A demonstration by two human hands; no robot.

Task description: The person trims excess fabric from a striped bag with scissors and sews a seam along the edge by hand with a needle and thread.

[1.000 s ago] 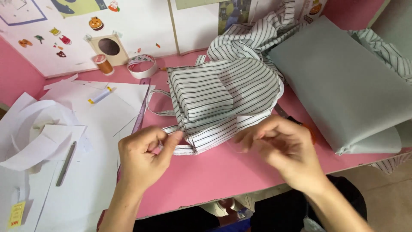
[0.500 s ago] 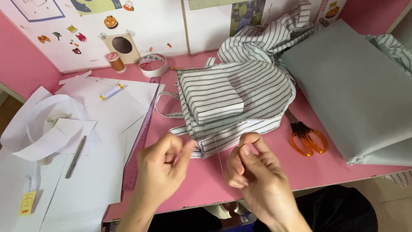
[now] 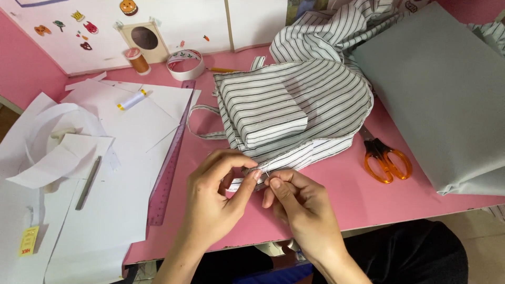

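The left hand [image 3: 218, 202] pinched the lower hem of the striped fabric bag [image 3: 294, 113] between thumb and forefinger, the fingers drawn narrow on the cloth edge. The right hand [image 3: 300, 208] sat just beside it, thumb and forefinger closed on what appeared to be a fine needle [image 3: 266, 175]; the item was too small to confirm, and no thread could be made out. The bag lay directly beyond both hands, front pocket uppermost, with its straps trailing toward the left-hand side. As a judgement, the bag was largely assembled: body, pocket and straps were already formed, while the hem nearest the hands was under hand stitching and looked unfinished. More striped cloth [image 3: 326, 31] lay bunched beyond the bag. To the right of the right hand lay orange-handled scissors [image 3: 386, 160], apart from the bag edge, and beyond them a folded sheet of grey material [image 3: 442, 89]. To the left of the left hand lay a pink ruler [image 3: 168, 168], white paper sheets [image 3: 126, 131], a white thread spool [image 3: 131, 100] and a metal tool [image 3: 88, 181]. Farther out stood a brown thread spool [image 3: 138, 60] and a tape roll [image 3: 185, 64]. The work surface was a pink table [image 3: 336, 210], backed by a white board [image 3: 105, 37] bearing small stickers.
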